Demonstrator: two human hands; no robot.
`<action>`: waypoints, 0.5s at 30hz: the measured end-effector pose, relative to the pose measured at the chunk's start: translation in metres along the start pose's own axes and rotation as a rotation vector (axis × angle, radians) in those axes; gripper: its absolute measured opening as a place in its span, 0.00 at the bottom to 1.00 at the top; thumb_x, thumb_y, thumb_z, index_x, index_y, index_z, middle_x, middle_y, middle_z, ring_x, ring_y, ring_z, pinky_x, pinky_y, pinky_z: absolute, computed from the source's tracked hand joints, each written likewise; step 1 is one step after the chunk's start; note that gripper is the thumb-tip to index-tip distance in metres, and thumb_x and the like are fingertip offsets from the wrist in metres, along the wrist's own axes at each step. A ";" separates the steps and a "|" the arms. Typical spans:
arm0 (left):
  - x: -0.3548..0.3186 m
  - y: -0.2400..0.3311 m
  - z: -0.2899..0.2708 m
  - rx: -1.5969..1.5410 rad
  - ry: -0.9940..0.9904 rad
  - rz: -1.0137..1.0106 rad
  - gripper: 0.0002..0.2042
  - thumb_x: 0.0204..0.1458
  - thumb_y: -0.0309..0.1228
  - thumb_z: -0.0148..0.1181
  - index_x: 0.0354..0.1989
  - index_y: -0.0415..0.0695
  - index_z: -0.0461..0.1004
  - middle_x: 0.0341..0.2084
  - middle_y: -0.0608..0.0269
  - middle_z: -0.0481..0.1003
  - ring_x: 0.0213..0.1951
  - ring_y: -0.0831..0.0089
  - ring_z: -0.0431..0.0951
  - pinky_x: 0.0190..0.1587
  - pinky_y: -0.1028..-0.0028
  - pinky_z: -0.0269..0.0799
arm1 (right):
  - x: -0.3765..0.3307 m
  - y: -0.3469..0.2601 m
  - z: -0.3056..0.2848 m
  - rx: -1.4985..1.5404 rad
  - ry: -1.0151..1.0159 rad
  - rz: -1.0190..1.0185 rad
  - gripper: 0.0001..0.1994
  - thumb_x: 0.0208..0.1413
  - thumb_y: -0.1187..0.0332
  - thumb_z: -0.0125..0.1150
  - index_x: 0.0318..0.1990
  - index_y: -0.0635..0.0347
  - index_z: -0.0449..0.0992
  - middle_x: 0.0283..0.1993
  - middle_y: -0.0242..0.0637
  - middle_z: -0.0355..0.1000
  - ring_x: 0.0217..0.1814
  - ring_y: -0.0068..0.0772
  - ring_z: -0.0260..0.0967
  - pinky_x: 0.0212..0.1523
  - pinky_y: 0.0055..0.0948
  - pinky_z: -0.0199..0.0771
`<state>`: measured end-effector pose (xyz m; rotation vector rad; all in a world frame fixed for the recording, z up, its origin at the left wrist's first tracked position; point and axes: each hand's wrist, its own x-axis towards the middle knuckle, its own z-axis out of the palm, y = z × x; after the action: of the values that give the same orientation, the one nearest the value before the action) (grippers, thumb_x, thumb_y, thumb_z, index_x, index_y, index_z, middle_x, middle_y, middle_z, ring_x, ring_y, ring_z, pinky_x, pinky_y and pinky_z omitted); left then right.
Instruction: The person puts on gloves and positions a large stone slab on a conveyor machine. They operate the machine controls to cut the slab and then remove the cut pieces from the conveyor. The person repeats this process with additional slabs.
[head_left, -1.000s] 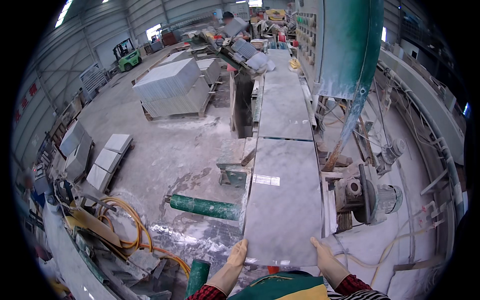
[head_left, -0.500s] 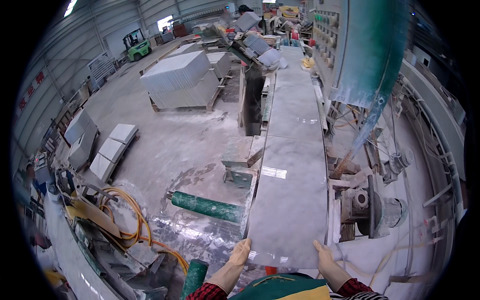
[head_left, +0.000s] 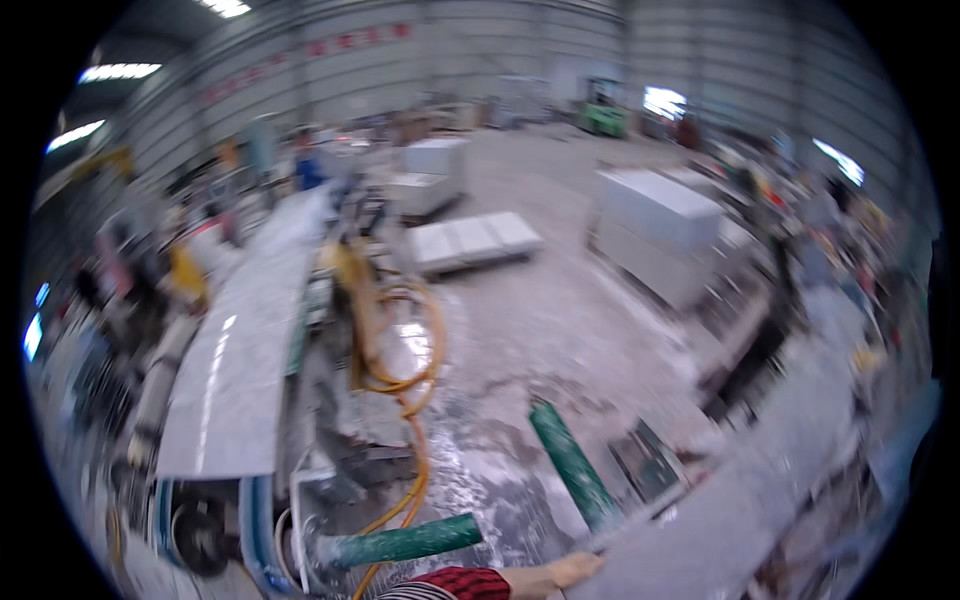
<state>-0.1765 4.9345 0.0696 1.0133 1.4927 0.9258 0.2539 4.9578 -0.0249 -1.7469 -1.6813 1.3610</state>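
Observation:
My left hand (head_left: 576,570), in a pale glove with a red-and-black checked sleeve, is at the lower edge of the view. Its fingers close on the near left corner of a grey polished stone slab (head_left: 690,545). That slab lies on a conveyor line running up to the right, blurred by motion. My right hand is outside the picture. On the left, another long polished slab (head_left: 230,370) rests on a second line with blue supports (head_left: 254,520). Two green rollers, one (head_left: 572,465) beside the right-hand line and one (head_left: 410,540) beside the left, jut into the gap.
A yellow hose (head_left: 437,340) lies coiled on the wet floor (head_left: 500,350) between the lines. Pale slabs lie on a low pallet (head_left: 475,240). A tall slab stack (head_left: 660,240) stands farther right. A green forklift (head_left: 602,112) is parked at the back.
The view has swung left, bringing the left-hand line into sight and moving the held slab to the lower right. My right hand, earlier at the slab's right corner, has left the picture.

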 end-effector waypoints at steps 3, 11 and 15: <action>0.042 -0.072 0.037 0.009 0.166 0.047 0.24 0.62 0.49 0.56 0.55 0.41 0.78 0.51 0.46 0.79 0.55 0.56 0.77 0.60 0.62 0.70 | 0.005 -0.117 0.051 -0.150 -0.120 -0.126 0.25 0.71 0.55 0.45 0.70 0.54 0.64 0.62 0.61 0.70 0.64 0.52 0.69 0.65 0.47 0.66; -0.053 -0.062 -0.044 0.068 0.067 0.179 0.27 0.67 0.51 0.49 0.60 0.39 0.72 0.53 0.57 0.76 0.52 0.69 0.75 0.54 0.67 0.72 | -0.006 -0.285 0.233 -0.382 -0.479 -0.579 0.24 0.71 0.55 0.45 0.69 0.54 0.66 0.61 0.60 0.71 0.63 0.52 0.70 0.64 0.47 0.67; -0.205 -0.080 -0.101 -0.522 0.229 -0.158 0.30 0.66 0.56 0.49 0.63 0.41 0.69 0.49 0.60 0.76 0.48 0.73 0.76 0.50 0.72 0.73 | -0.029 -0.333 0.306 -0.487 -0.519 -0.752 0.24 0.71 0.55 0.45 0.68 0.54 0.66 0.60 0.59 0.71 0.62 0.52 0.70 0.64 0.47 0.67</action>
<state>-0.2692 4.7111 0.0770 0.4154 1.3840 1.2610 -0.1761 4.8999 0.1064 -0.7532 -2.7481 1.1312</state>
